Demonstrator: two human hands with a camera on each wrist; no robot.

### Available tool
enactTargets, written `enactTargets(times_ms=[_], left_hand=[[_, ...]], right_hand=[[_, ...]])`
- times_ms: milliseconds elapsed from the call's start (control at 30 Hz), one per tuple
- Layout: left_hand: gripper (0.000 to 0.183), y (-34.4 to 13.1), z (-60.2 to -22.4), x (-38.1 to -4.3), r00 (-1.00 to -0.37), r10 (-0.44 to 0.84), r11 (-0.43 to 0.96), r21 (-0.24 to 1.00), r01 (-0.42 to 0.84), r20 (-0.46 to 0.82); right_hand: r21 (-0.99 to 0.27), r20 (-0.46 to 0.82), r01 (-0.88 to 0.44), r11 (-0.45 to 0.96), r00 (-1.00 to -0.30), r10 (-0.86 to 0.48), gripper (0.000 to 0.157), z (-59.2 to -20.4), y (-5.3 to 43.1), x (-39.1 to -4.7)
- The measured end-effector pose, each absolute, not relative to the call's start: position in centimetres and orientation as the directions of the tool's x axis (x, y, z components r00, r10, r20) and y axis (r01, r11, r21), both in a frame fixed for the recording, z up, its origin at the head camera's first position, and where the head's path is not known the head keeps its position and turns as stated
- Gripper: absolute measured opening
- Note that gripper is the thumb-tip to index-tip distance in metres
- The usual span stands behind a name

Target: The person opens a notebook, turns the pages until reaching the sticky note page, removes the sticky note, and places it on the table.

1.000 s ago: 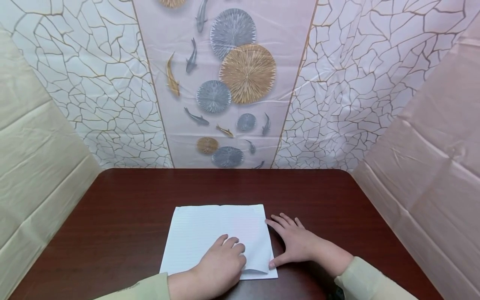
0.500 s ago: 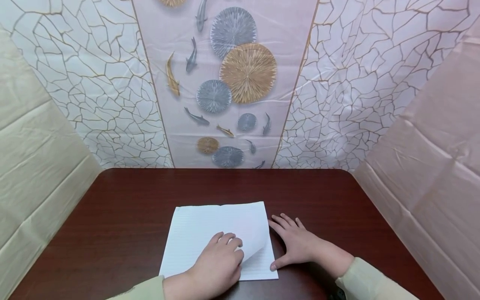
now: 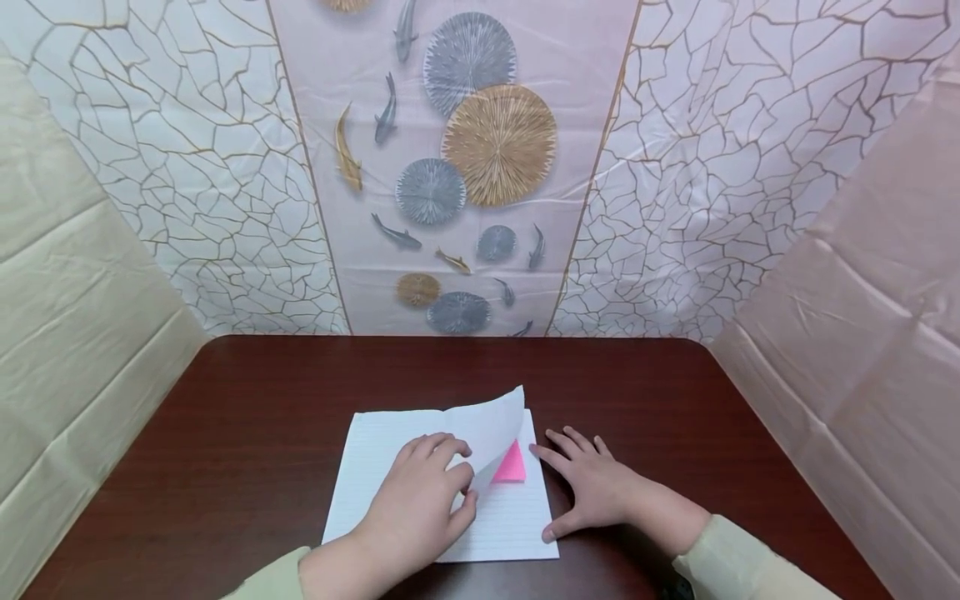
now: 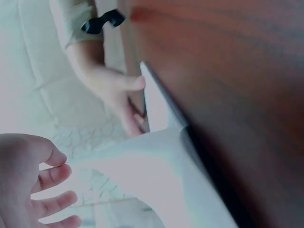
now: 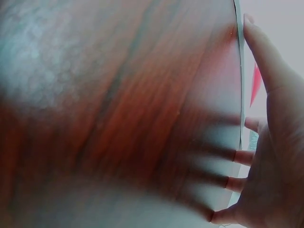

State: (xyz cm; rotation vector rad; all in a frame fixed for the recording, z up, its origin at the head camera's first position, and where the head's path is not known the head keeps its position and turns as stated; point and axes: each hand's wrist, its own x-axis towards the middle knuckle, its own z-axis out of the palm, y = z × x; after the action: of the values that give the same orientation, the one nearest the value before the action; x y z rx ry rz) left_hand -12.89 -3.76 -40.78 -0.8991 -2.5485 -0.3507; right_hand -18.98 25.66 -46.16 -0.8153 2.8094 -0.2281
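Note:
An open lined notebook (image 3: pixel 510 529) lies on the dark wooden table. My left hand (image 3: pixel 416 500) pinches the corner of its right-hand page (image 3: pixel 487 425) between thumb and index finger, the page raised and curving leftward. In the left wrist view the lifted page (image 4: pixel 142 161) stretches from the fingertips of my left hand (image 4: pixel 28 180) down to the spine. Beneath the page, a pink sticky note (image 3: pixel 512 467) shows on the sheet below. My right hand (image 3: pixel 596 483) rests with fingers spread at the notebook's right edge, thumb and index fingertip right at it.
The brown table (image 3: pixel 255 400) reaches back to a patterned cloth backdrop (image 3: pixel 450 250). Cloth walls stand on the left (image 3: pixel 82 350) and right (image 3: pixel 847 358). A small black object (image 4: pixel 102 21) sits at the right wrist.
My left hand has lifted the right page's near corner and drawn it up and leftward. The pink sticky note has come into sight. My right hand stays nearly still.

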Motion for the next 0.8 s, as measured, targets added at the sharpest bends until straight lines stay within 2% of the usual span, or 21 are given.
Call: enactTargets(times_ms=[267, 800], left_hand=[[0.012, -5.7, -39.5, -12.9, -0.704, 0.426, 0.785, 0.155, 0.600, 0.569], [0.011, -8.8, -39.9, -12.3, -0.732, 0.325, 0.847, 0.161, 0.507, 0.598]], right_hand=[[-0.205, -0.152, -0.517, 0.831, -0.822, -0.548, 0.118, -46.3, 25.6, -19.0], [-0.206, -0.161, -0.514, 0.832, -0.821, -0.547, 0.119, -46.2, 25.6, -19.1]])
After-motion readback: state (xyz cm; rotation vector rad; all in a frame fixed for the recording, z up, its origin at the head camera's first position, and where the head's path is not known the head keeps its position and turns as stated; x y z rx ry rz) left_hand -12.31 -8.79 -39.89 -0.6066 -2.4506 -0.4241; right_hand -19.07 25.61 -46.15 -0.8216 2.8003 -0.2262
